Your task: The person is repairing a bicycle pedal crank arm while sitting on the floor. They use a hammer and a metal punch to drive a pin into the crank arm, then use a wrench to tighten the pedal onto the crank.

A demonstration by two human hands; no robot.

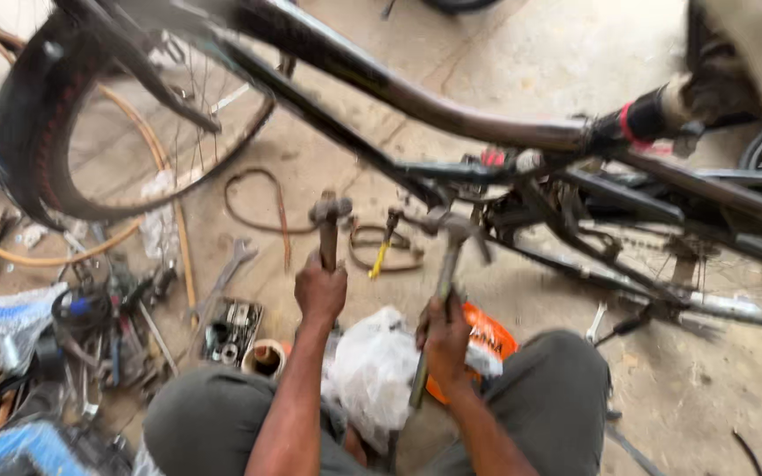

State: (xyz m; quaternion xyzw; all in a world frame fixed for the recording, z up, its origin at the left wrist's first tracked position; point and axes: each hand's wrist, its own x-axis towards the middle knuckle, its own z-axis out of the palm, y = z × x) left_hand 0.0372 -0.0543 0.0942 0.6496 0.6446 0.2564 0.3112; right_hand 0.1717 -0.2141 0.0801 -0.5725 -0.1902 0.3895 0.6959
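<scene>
My left hand (320, 291) grips the wooden handle of a hammer (329, 214), head up, held upright in front of a bicycle frame (416, 92). In my right hand (445, 339) is a long metal tool (448, 256) whose upper end reaches the bicycle's crank area (487, 207). The two tool heads are a short distance apart below the frame's tubes. My knees in grey trousers (557, 397) show at the bottom. The picture is motion-blurred.
The bicycle's front wheel (63, 123) stands at upper left, the rear wheel and chain (663, 256) at right. A white plastic bag (372, 366), an orange packet (487, 339), a spanner (231, 264), a small parts tray (233, 330), hoses and several scattered tools lie on the concrete floor.
</scene>
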